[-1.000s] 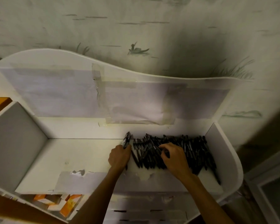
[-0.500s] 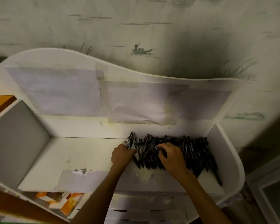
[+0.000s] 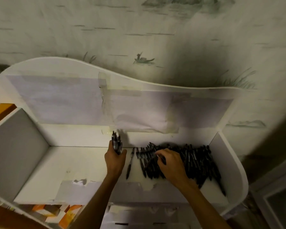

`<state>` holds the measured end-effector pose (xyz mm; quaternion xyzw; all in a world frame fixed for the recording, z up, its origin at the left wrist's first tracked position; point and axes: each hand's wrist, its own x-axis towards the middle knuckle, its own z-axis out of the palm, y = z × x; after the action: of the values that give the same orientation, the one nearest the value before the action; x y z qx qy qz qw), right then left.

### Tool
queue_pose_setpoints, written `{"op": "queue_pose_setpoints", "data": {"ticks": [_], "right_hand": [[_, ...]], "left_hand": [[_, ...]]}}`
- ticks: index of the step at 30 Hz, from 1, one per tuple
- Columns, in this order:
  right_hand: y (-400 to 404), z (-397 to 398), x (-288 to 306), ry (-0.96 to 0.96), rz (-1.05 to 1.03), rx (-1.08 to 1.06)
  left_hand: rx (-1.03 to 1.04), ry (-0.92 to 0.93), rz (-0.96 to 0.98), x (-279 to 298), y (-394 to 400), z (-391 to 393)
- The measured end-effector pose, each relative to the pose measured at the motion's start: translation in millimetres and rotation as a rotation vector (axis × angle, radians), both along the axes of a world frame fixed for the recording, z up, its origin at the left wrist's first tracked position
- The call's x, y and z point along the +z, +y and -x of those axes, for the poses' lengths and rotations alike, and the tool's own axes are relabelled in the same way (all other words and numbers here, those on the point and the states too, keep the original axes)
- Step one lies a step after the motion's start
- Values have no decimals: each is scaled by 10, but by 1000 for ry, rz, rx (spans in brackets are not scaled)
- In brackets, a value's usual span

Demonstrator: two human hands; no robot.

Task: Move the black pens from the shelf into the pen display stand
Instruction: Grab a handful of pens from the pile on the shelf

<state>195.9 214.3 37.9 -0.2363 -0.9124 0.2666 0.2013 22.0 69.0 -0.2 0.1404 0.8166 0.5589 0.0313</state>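
Note:
A heap of black pens lies on the right half of the white shelf. My left hand is closed around a bundle of black pens that stick upward, just left of the heap. One loose pen lies on the shelf between my hands. My right hand rests on the heap's left part, fingers pinching pens there. No pen display stand shows clearly in this view.
The shelf has a curved white back panel with taped paper, a left wall and a rounded right wall. Orange and white boxes sit on a lower level at the front left. Patterned wallpaper lies behind.
My left hand has lifted its pen bundle a little and drawn left, away from the heap, leaving one pen lying apart. My right hand stays on the heap, shifted slightly.

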Motion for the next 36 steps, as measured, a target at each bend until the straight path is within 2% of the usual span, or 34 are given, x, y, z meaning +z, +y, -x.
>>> {"op": "queue_pose_setpoints", "data": {"ticks": [6, 10, 17, 22, 26, 30, 36], "right_hand": [[-49, 158, 72, -23, -9, -10], [-76, 231, 84, -20, -34, -9], [-129, 228, 105, -17, -32, 9], [-120, 222, 172, 5, -22, 3], [-199, 341, 300, 13, -14, 57], [-404, 630, 488, 84, 2, 152], [-959, 1220, 796, 184, -23, 248]], "left_hand": [[198, 27, -174, -25, 35, -12], [151, 78, -150, -85, 58, -18], [189, -67, -131, -302, -118, -62], [98, -42, -58, -315, -210, -92], [150, -84, 43, -117, -331, -74], [94, -86, 10, 283, -629, 11], [-42, -290, -191, 908, -1376, 243]]}}
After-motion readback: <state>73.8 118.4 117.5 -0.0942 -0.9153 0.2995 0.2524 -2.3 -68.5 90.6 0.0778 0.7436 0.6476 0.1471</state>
